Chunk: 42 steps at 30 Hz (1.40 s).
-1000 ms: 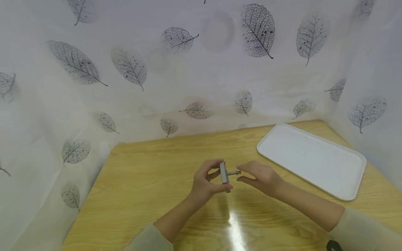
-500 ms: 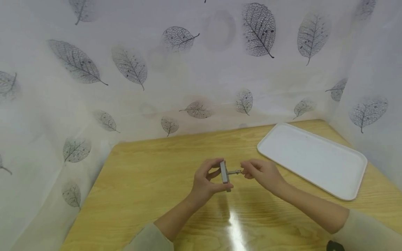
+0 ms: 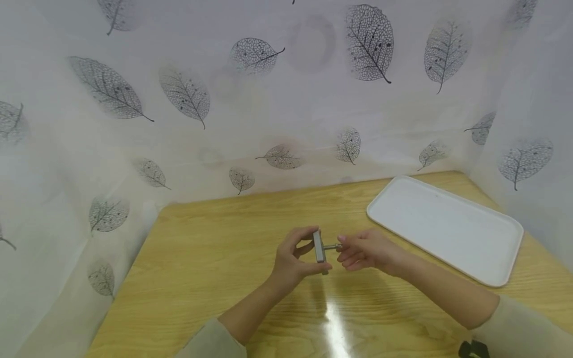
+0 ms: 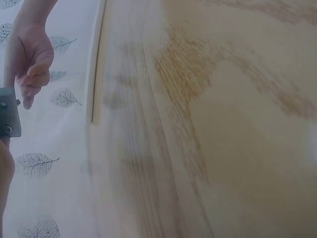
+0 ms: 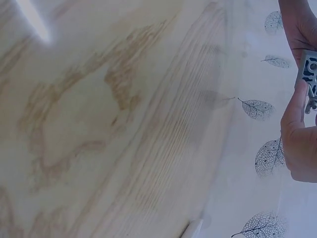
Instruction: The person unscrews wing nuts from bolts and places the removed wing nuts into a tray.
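Observation:
In the head view my left hand [image 3: 291, 253] grips a small grey metal block [image 3: 319, 246] between thumb and fingers, holding it up above the table. A thin metal screw [image 3: 330, 246] sticks out of the block to the right. My right hand [image 3: 369, 252] has its thumb and curled index finger at the screw's outer end, partly hiding it; the other fingers curl below. In the right wrist view holes show in the face of the metal block [image 5: 309, 69], and a small crosspiece [image 5: 312, 105] shows at the screw's end. The left wrist view catches the block [image 4: 9, 116] at its left edge.
A white rectangular tray [image 3: 443, 223] lies at the right back of the wood-grain table [image 3: 215, 258]. White sheeting [image 3: 286, 99] with a leaf print stands behind and at both sides. A small dark object [image 3: 473, 349] shows by the right sleeve.
My right hand has turned at the screw's end: its fingers drew back and curled, then came forward again with the palm side rolled up. The left hand and the metal block stay nearly still.

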Tool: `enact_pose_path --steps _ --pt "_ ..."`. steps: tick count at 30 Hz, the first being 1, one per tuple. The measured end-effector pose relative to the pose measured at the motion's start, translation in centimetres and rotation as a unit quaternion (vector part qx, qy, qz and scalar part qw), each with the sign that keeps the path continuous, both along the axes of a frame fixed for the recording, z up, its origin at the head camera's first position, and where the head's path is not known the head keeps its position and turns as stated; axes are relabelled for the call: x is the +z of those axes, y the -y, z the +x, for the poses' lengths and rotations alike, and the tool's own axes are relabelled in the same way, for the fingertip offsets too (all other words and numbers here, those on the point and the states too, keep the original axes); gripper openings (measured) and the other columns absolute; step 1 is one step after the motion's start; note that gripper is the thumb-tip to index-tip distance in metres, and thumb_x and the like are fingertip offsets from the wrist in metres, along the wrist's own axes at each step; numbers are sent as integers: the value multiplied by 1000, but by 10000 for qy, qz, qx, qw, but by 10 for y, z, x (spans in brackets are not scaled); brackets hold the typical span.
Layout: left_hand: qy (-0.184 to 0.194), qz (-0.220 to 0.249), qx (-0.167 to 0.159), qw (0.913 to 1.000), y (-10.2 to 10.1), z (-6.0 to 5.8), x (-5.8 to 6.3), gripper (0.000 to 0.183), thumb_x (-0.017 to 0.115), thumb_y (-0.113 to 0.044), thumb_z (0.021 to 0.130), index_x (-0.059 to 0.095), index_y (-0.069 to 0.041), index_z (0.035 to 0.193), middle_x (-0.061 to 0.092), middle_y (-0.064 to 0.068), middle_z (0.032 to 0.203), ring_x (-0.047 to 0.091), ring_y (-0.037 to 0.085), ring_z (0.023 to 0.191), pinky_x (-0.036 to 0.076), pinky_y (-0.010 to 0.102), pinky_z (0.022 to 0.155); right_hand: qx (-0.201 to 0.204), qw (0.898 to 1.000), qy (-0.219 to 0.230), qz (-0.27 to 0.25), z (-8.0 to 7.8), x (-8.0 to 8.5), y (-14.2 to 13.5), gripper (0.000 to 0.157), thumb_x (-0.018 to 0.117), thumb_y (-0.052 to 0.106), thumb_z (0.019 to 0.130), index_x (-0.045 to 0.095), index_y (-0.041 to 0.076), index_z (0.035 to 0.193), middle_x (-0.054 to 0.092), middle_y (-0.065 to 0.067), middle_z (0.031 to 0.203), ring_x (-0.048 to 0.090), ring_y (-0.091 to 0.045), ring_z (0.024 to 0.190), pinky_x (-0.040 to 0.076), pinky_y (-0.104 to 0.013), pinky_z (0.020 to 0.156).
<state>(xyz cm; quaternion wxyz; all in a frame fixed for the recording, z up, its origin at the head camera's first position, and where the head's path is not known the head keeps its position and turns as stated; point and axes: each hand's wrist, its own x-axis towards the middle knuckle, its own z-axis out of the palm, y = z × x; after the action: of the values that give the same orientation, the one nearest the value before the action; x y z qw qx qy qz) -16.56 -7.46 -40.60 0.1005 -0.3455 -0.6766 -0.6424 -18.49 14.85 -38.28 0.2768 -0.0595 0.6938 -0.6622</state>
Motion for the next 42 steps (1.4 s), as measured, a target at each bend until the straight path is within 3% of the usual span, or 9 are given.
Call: enact_pose_path --steps 9,17,22,26,30,35,37,39,42 --pt "-49 7 45 10000 0 -1 -1 72 82 8 64 48 3 127 51 20 120 52 19 111 51 33 100 129 9964 137 -826 -4 -1 2 14 61 16 93 69 5 96 71 -4 84 68 -13 74 62 -32 79" --pt "29 53 -8 10000 0 -1 -3 69 81 7 66 49 2 127 51 23 118 52 18 109 51 33 99 275 9974 -564 -356 -2 0 0 37 67 7 86 55 -15 113 71 -7 92 68 -24 85 60 -41 84" --pt "110 46 -22 9999 0 0 -2 70 82 6 65 50 0 128 51 22 118 53 24 110 51 33 99 419 9921 -1181 -27 -1 0 -1 41 71 7 83 54 -16 113 71 -10 92 69 -24 85 61 -42 81" --pt "113 49 -86 9999 -1 0 -2 70 82 5 66 49 1 128 49 28 119 53 28 110 50 33 100 463 9802 -1889 356 1 0 -1 35 71 7 84 59 -12 110 71 -13 92 69 -18 82 62 -34 78" --pt "53 42 -119 9999 -1 -1 -2 69 82 2 67 49 1 128 48 29 118 53 24 110 51 33 99 524 9474 -2989 1020 5 2 -1 28 70 10 85 64 -6 108 71 -13 92 68 -14 80 62 -25 71" --pt "-18 31 -91 10000 -2 -1 -2 69 82 2 67 49 1 128 50 22 119 53 20 110 52 33 98 548 8927 -4264 1347 5 -2 -2 23 69 4 85 67 -5 105 72 -13 94 68 -13 79 61 -20 67" --pt "-84 30 -83 9999 -2 -1 -2 69 81 3 67 49 1 128 51 21 119 53 21 110 52 33 98 598 8545 -5001 1274 3 -6 -2 22 70 -1 81 68 -6 102 72 -13 92 69 -13 78 60 -18 67" --pt "-162 25 -91 9998 -2 -1 -2 70 81 5 66 49 2 128 50 23 119 54 22 109 52 34 98 633 8059 -5783 1102 0 -9 -3 21 72 -4 79 69 -6 99 73 -13 90 70 -16 76 60 -16 67" --pt "-228 42 -117 9997 -2 -1 -2 70 81 5 66 48 3 128 49 28 118 54 23 109 52 34 98 638 7450 -6592 796 -4 -12 -2 18 69 6 84 70 -6 97 73 -13 89 70 -20 75 59 -14 69"
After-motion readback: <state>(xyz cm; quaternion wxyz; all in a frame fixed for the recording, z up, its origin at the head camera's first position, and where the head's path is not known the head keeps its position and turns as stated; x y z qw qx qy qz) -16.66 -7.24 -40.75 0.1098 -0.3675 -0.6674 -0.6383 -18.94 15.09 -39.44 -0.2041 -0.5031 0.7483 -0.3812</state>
